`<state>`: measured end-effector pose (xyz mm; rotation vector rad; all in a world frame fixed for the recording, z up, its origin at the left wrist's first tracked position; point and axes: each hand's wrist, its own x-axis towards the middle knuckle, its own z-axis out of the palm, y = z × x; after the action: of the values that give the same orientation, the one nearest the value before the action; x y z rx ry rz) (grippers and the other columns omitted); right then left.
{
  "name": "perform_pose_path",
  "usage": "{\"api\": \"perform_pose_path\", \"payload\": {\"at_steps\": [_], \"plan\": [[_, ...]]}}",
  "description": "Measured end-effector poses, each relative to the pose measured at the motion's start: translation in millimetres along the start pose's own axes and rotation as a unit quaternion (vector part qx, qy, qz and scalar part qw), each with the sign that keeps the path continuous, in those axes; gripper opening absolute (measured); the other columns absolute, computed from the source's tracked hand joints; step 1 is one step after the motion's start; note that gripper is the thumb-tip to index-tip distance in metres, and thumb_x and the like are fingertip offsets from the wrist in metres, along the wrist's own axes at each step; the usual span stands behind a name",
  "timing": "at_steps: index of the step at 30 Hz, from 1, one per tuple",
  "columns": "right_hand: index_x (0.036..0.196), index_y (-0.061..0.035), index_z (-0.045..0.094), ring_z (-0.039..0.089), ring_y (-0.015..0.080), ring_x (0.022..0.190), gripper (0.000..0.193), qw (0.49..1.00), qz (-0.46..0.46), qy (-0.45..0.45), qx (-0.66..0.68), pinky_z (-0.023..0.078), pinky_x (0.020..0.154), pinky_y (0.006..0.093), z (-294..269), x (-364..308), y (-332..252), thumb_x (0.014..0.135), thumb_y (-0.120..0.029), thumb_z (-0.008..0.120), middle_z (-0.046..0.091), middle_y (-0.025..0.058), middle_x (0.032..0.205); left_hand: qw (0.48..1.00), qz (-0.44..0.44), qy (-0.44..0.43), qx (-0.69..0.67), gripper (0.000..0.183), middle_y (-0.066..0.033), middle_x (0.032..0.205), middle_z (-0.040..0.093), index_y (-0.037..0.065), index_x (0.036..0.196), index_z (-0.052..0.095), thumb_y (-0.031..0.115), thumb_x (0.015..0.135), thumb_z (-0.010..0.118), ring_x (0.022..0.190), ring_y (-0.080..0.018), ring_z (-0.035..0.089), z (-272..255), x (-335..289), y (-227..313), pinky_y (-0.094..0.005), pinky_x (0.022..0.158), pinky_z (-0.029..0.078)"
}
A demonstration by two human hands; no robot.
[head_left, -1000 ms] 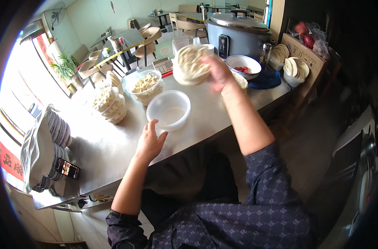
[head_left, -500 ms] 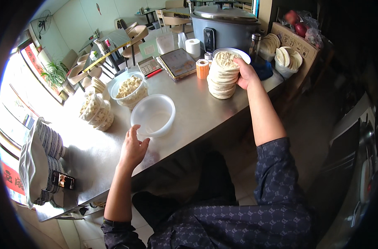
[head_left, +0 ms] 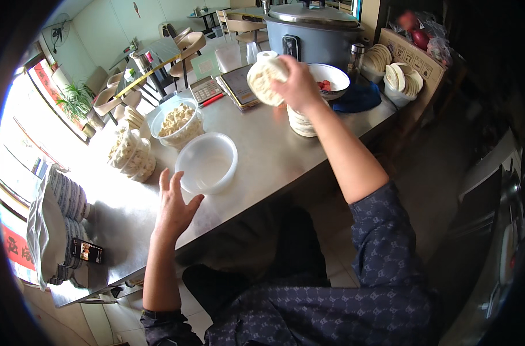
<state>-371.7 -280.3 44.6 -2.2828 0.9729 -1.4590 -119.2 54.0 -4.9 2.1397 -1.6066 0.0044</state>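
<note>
In my right hand (head_left: 297, 83) is a round pale flatbread (head_left: 266, 82), tilted and raised above the metal counter; whether more than one is held I cannot tell. Below that hand stands a shortened stack of flatbreads (head_left: 303, 125), partly hidden by my forearm. My left hand (head_left: 175, 209), fingers spread, is at the near-left rim of a translucent plastic tub (head_left: 208, 164) with nothing in it. Whether the fingers touch the rim is unclear. Behind it, another tub (head_left: 179, 137) is heaped with small bread pieces. Clear containers (head_left: 137, 161) of similar pieces stand to its left.
A large grey cooker (head_left: 320, 37) stands at the back, with a white bowl (head_left: 338, 86) of red pieces and a blue cloth (head_left: 357, 99) before it. Tubs of flatbreads (head_left: 402, 83) are at right. Far left are stacked bowls (head_left: 72, 193) and a phone (head_left: 89, 251).
My right hand has lifted flatbread off the top of the stack and brought it leftward. The stack is lower, uncovering the bowl behind. My left hand's fingers have spread wider.
</note>
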Motion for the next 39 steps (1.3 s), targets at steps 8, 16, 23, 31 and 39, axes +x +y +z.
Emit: {"api": "perform_pose_path", "payload": {"at_steps": [8, 16, 23, 31, 39], "plan": [[0.131, -0.0087, 0.059, 0.063, 0.0373, 0.111, 0.061, 0.955, -0.106, -0.105, -0.257, 0.052, 0.099, 0.0489, 91, -47, -8, 0.077, -0.029, 0.079, 0.057, 0.0194, 0.120, 0.999, 0.019, -0.022, -0.015, 0.073, -0.0357, 0.157, 0.031, -0.003, 0.144, 0.045, 0.018, 0.084, 0.082, 0.140, -0.0521, 0.044, 6, -15, 3, -0.0501, 0.115, 0.043], [0.135, -0.0110, 0.060, 0.063, 0.0381, 0.125, 0.059, 0.941, 0.078, -0.294, -0.151, 0.054, 0.100, 0.0474, 82, -17, 21, 0.097, -0.056, 0.061, 0.059, 0.0226, 0.141, 0.999, 0.006, -0.006, -0.039, 0.072, -0.0365, 0.157, 0.029, -0.001, 0.143, 0.045, 0.018, 0.085, 0.082, 0.142, -0.0523, 0.041, -2, -17, -5, -0.0509, 0.115, 0.043], [0.123, -0.0017, 0.063, 0.068, 0.0395, 0.116, 0.043, 0.891, 0.087, -0.376, -0.241, 0.053, 0.099, 0.0464, 89, 8, 29, 0.104, -0.038, 0.050, 0.070, 0.0255, 0.123, 0.999, 0.019, 0.020, -0.043, 0.071, -0.0382, 0.157, 0.031, -0.002, 0.143, 0.046, 0.019, 0.086, 0.082, 0.142, -0.0526, 0.041, -5, -17, -11, -0.0510, 0.115, 0.041], [0.118, 0.0024, 0.070, 0.073, 0.0382, 0.100, 0.048, 0.859, -0.017, -0.398, -0.323, 0.057, 0.086, 0.0446, 93, 29, 55, 0.087, -0.033, 0.077, 0.075, 0.0235, 0.110, 0.998, -0.008, 0.026, -0.052, 0.067, -0.0375, 0.159, 0.029, 0.000, 0.141, 0.049, 0.020, 0.086, 0.081, 0.144, -0.0524, 0.040, -14, -21, -18, -0.0507, 0.117, 0.040], [0.115, -0.0062, 0.078, 0.074, 0.0321, 0.097, 0.045, 0.874, 0.054, -0.419, -0.239, 0.056, 0.087, 0.0431, 83, 29, 64, 0.098, -0.046, 0.066, 0.077, 0.0193, 0.107, 0.996, -0.017, 0.020, -0.085, 0.064, -0.0366, 0.158, 0.032, 0.000, 0.141, 0.050, 0.020, 0.087, 0.080, 0.144, -0.0518, 0.040, -13, -18, -24, -0.0504, 0.117, 0.041]]}}
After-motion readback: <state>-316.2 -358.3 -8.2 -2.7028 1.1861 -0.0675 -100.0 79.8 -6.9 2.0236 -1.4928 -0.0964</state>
